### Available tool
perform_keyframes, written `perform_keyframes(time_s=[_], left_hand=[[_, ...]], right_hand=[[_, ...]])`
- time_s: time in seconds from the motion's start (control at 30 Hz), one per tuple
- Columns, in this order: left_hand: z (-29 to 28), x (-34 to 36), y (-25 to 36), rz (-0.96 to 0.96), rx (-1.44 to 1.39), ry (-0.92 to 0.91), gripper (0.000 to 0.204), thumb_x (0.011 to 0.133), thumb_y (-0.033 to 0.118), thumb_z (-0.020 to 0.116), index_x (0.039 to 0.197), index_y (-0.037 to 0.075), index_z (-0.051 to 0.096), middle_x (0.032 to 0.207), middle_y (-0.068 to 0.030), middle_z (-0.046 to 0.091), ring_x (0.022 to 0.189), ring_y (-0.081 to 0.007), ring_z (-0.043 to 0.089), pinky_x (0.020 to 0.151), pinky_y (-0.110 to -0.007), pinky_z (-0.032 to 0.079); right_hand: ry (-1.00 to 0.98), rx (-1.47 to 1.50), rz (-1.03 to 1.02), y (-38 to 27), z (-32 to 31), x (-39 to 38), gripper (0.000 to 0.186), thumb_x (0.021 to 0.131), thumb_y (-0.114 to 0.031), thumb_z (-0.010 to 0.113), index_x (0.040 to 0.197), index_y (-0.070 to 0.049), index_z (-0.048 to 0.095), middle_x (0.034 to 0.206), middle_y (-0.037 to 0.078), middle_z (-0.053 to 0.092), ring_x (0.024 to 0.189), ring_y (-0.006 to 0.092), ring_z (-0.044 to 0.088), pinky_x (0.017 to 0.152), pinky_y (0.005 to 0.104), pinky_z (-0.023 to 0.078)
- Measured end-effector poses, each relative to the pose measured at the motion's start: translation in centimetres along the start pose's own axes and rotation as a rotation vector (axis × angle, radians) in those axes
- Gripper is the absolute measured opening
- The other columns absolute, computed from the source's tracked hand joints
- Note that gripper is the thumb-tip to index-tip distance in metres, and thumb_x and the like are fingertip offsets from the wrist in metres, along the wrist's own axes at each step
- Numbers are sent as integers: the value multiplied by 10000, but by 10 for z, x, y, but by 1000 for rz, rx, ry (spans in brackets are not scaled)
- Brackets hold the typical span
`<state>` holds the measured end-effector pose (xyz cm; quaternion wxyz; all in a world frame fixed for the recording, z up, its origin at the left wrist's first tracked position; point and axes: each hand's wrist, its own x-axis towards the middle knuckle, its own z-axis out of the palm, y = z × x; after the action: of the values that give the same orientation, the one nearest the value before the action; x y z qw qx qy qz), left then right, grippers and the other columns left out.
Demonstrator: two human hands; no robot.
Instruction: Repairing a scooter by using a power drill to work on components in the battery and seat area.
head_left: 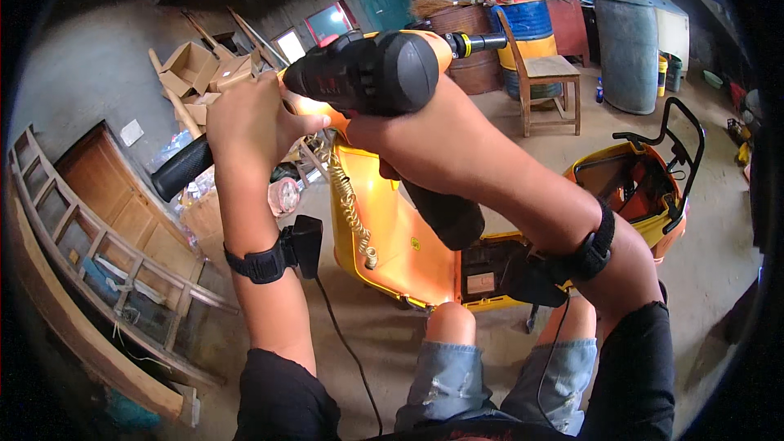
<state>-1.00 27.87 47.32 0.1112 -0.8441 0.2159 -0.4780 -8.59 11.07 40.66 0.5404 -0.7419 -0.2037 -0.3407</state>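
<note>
One black drill (367, 75) juts above the right hand (412, 140) gripping its handle.

Dim upper left, white glare between hands (253, 121), fisheye-bent edges, black corners

A black power drill (367, 77) sits gripped in the right fingers (389, 170), its rounded rear above them, its nose toward the left fingers (312, 123), its dark base hanging below. Beneath both, a yellow scooter (400, 233) stands, glossy.
</note>
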Motion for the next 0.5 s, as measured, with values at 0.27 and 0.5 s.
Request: perform_keyframes(time_s=[0.27,0.5], left_hand=[[8,3,-5,42,-63,25,537,529,535,822,793,86,692,703,-141,669,679,-313,664,611,-403,508],[8,3,-6,52,-71,32,539,528,526,824,790,77,682,720,-142,673,695,-321,664,618,-407,507]], right_hand=[[18,42,121,-5,6,-6,296,734,-190,644,993,-48,635,844,193,674,824,307,673,741,382,526],[21,52,123,1,10,-6,295,740,-176,644,1001,-37,632,857,191,676,833,311,673,739,380,525]])
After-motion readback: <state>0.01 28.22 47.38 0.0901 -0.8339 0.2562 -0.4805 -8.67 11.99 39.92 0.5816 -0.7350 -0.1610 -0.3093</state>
